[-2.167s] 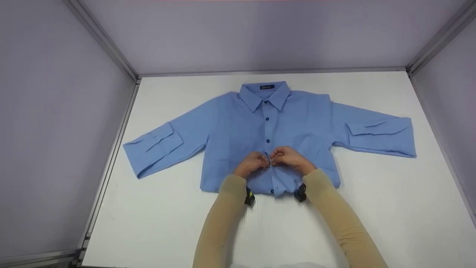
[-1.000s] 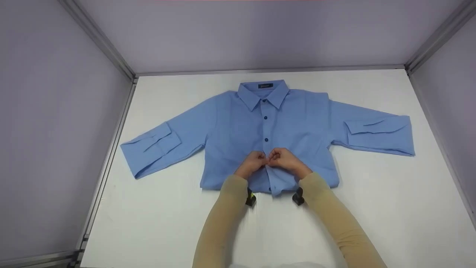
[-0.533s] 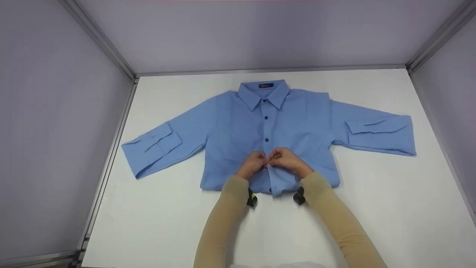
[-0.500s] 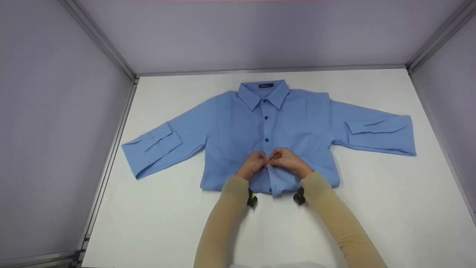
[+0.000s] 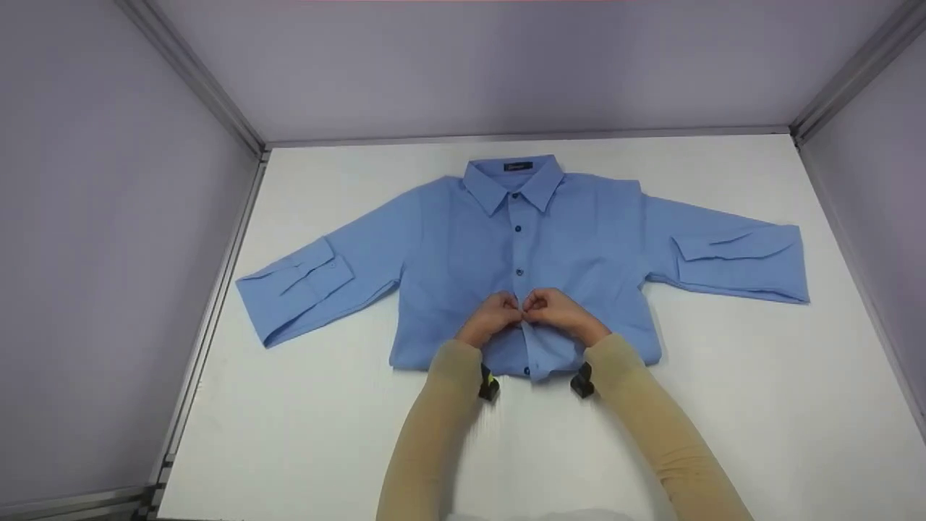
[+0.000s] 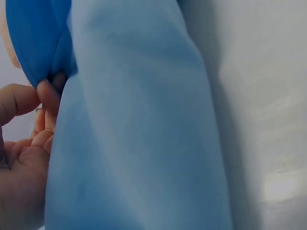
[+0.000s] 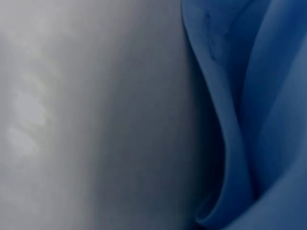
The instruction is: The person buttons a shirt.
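Observation:
A blue long-sleeved button-up shirt point(image 5: 470, 253) lies front up, its collar at the far side and its lower part tucked under. Dark buttons run down the placket point(image 5: 527, 340). My left hand point(image 5: 493, 318) pinches one placket edge below the third visible button point(image 5: 519, 272). Just to its right, my right hand point(image 5: 561, 312) pinches the other edge, fingertips nearly touching the left ones. In the left wrist view, thumb and finger of the left hand point(image 6: 24, 177) grip a cloth edge. Whatever lies between the fingertips is hidden. The right wrist view shows shirt cloth point(image 7: 230, 120) but no hand.
The shirt rests on a white table point(image 5: 304, 434) with pale panels point(image 5: 463, 65) behind and at both sides. Both sleeves spread outward, the left cuff point(image 5: 307, 271) and right cuff point(image 5: 731, 247) folded back. A low button point(image 5: 527, 370) shows near the front fold.
Both hands stay at the same place on the placket. Their fingertips came together, then shifted slightly, and the low button near the fold shows more clearly now.

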The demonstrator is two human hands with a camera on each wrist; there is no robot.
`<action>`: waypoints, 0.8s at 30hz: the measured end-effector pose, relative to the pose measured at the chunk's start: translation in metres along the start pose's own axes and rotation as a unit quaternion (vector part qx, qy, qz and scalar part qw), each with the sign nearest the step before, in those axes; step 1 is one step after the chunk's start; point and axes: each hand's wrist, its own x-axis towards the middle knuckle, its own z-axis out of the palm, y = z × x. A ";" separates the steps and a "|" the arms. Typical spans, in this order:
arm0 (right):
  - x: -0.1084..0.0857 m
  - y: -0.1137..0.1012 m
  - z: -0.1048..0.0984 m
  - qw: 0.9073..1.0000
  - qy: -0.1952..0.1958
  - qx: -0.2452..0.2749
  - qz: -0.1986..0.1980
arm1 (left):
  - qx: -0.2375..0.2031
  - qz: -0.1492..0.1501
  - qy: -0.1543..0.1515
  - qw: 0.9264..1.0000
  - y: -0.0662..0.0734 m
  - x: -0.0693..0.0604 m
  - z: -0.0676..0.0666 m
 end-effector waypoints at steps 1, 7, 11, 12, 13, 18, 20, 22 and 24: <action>0.000 -0.001 0.000 1.000 -0.001 0.008 0.003 | 0.000 -0.001 0.003 1.000 -0.003 0.002 0.001; -0.008 -0.019 0.001 1.000 -0.010 0.018 -0.004 | 0.014 -0.010 0.017 1.000 -0.007 0.006 0.003; -0.015 -0.028 0.002 1.000 -0.013 0.010 -0.008 | 0.024 -0.019 0.017 0.999 -0.007 0.006 0.003; -0.015 -0.028 0.002 1.000 -0.015 0.009 -0.009 | 0.026 -0.020 0.016 0.999 -0.007 0.005 0.003; -0.015 -0.028 0.002 1.000 -0.016 0.008 -0.010 | 0.028 -0.020 0.016 0.999 -0.006 0.005 0.003; -0.014 -0.027 0.002 1.000 -0.020 0.008 -0.012 | 0.029 -0.019 0.015 0.999 -0.005 0.003 0.003; -0.014 -0.027 0.002 1.000 -0.020 0.011 -0.010 | 0.029 -0.019 0.014 0.999 -0.005 0.003 0.002; -0.014 -0.027 0.002 1.000 -0.020 0.013 -0.007 | 0.031 -0.019 0.012 0.999 -0.005 0.003 0.002; -0.014 -0.027 0.003 1.000 -0.019 0.014 -0.005 | 0.028 -0.018 0.009 0.999 -0.006 0.003 0.002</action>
